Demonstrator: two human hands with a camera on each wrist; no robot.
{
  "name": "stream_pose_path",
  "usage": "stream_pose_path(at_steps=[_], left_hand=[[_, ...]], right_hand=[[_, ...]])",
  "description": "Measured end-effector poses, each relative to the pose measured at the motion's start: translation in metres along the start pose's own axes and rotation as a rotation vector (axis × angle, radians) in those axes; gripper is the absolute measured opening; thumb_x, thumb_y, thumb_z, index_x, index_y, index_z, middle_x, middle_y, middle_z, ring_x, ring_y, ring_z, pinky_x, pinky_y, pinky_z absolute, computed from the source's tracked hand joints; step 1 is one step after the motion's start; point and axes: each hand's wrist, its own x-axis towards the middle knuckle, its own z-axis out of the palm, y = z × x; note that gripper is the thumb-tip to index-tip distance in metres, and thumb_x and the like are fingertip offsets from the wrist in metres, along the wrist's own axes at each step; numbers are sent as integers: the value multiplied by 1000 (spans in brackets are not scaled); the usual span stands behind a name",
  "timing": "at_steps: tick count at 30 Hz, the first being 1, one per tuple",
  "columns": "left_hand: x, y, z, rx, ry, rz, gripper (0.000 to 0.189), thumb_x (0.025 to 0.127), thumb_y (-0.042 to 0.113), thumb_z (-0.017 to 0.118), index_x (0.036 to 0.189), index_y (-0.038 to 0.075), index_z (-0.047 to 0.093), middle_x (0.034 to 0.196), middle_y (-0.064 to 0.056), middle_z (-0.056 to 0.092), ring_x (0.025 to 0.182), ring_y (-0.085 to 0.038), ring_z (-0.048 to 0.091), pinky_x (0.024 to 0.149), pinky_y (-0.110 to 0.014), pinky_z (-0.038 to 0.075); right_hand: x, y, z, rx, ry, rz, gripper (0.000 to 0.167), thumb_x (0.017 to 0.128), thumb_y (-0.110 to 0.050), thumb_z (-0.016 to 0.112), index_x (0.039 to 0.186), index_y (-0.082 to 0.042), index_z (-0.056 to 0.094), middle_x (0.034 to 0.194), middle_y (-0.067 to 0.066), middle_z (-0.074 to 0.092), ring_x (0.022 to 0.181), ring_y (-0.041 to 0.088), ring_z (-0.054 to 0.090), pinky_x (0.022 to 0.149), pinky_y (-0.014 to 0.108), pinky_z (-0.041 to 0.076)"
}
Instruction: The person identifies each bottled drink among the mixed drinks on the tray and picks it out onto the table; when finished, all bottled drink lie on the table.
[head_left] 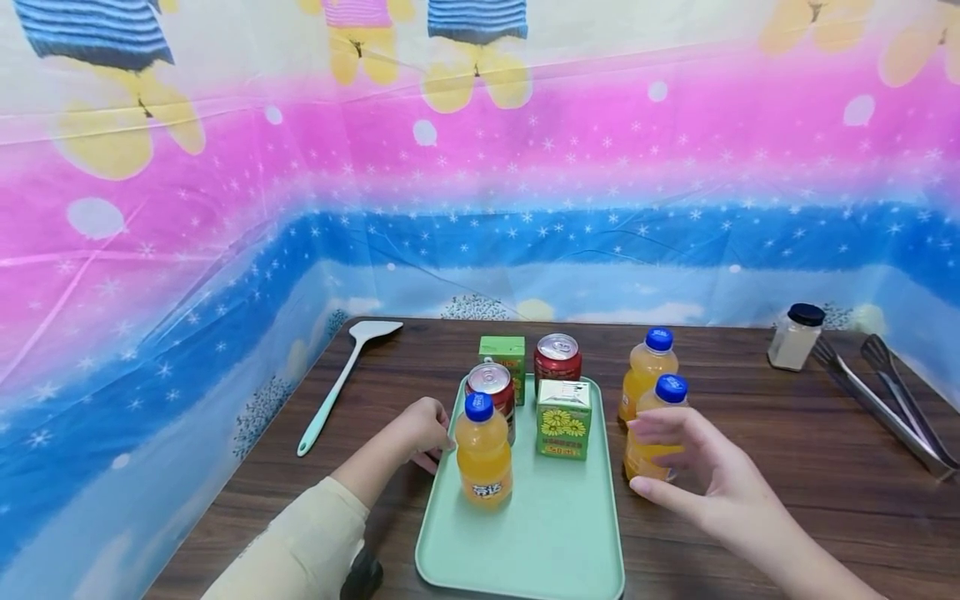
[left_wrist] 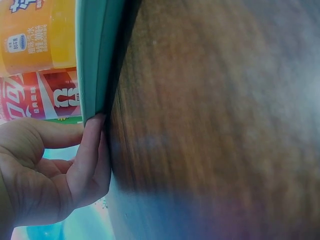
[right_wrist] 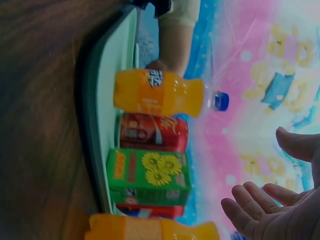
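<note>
A light green tray (head_left: 555, 533) lies on the table. My left hand (head_left: 422, 429) pinches its left rim, with fingertips tucked under the edge in the left wrist view. On the tray stand an orange soda bottle (head_left: 483, 467), two red soda cans (head_left: 491, 379) and a green drink carton (head_left: 564, 421) with yellow flowers. A second green carton (head_left: 504, 354) stands at the far end, partly hidden. Beside the tray's right edge are two more orange soda bottles (head_left: 649, 367). My right hand (head_left: 720, 483) is spread in front of the nearer one, holding nothing; contact cannot be made out.
A pale spatula (head_left: 341, 392) lies at the left of the dark wooden table (head_left: 750, 400). Toward the back right are a black-lidded jar (head_left: 795, 337) and metal tongs (head_left: 892, 408). A patterned cloth (head_left: 562, 233) hangs around the table's back and sides.
</note>
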Motion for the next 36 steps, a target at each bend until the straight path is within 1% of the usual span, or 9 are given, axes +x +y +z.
stream_pose_path(at_steps=[4, 7, 14, 20, 23, 27, 30, 32, 36], left_hand=[[0, 0, 0, 4, 4, -4, 20, 80, -6, 68, 87, -2, 51, 82, -16, 53, 68, -27, 61, 49, -37, 56], [1, 0, 0, 7, 0, -3, 20, 80, -6, 68, 87, -2, 51, 82, -16, 54, 67, -27, 61, 49, -37, 56], [1, 1, -1, 12, 5, 2, 19, 79, -6, 68, 87, -2, 51, 82, -16, 54, 68, -27, 61, 49, -37, 56], [2, 1, -1, 21, 5, 3, 20, 80, -6, 68, 87, -2, 51, 82, -16, 53, 68, -26, 61, 49, -37, 56], [2, 1, -1, 19, 3, -3, 20, 79, -6, 69, 87, -2, 51, 82, -16, 54, 67, -26, 61, 49, -37, 56], [1, 2, -1, 14, 1, -7, 20, 80, -6, 69, 86, -2, 51, 82, -16, 54, 66, -26, 62, 49, -37, 56], [1, 1, -1, 10, 2, -7, 19, 80, -6, 68, 86, -2, 51, 82, -16, 54, 66, -26, 62, 49, -37, 56], [1, 1, -1, 6, 1, -5, 19, 80, -7, 68, 87, -2, 51, 82, -16, 54, 65, -26, 62, 49, -37, 56], [-1, 1, 0, -1, -5, -5, 19, 80, -7, 68, 87, -2, 51, 82, -16, 55, 64, -26, 63, 49, -37, 56]], right_hand=[[0, 4, 7, 48, -45, -11, 48, 81, -10, 74, 122, -15, 50, 114, -1, 59, 104, 16, 57, 79, 32, 54], [-1, 6, 10, 70, -66, 6, 46, 82, -11, 73, 122, -15, 50, 115, -1, 59, 105, 15, 57, 81, 31, 53], [1, 8, 15, 70, -65, 33, 46, 82, -14, 73, 122, -14, 50, 115, -1, 59, 104, 15, 58, 82, 31, 53], [8, 10, 23, 65, -86, 18, 47, 80, -15, 75, 121, -15, 50, 115, -1, 60, 101, 13, 60, 80, 37, 54], [14, 12, 29, 82, -97, -2, 48, 80, -13, 76, 120, -15, 51, 114, -1, 60, 101, 13, 60, 79, 38, 54], [23, 12, 38, 120, -130, -15, 47, 81, -15, 75, 121, -9, 50, 115, 2, 60, 103, 17, 60, 80, 35, 54], [30, 10, 46, 124, -157, -1, 49, 82, -19, 74, 122, -8, 49, 117, 5, 59, 105, 22, 58, 81, 33, 53], [35, 7, 52, 123, -168, 32, 50, 81, -23, 75, 123, -11, 50, 117, 4, 59, 107, 24, 57, 83, 33, 53], [43, 2, 63, 122, -187, 89, 53, 80, -28, 76, 124, -15, 50, 118, 0, 59, 109, 24, 55, 88, 41, 50]])
